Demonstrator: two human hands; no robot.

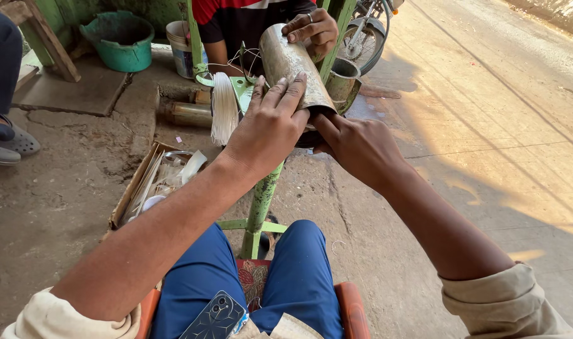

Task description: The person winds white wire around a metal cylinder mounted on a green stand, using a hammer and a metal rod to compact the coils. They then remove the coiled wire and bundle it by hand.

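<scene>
A dull metal cylinder (288, 63) lies tilted on a green metal stand (259, 207) in front of me. My left hand (269, 125) rests flat on its near side, fingers pressed against the metal. My right hand (357, 147) grips the cylinder's near end from below, thumb at the rim. Another person's hand (311, 30) holds the far end. A bundle of white threads (224, 107) hangs from the stand just left of my left hand.
A cardboard box (131, 188) of white strips sits on the ground at left. A green tub (121, 41) and a white bucket (178, 44) stand at the back. A phone (214, 317) lies on my lap. A motorcycle wheel (365, 34) is behind the stand.
</scene>
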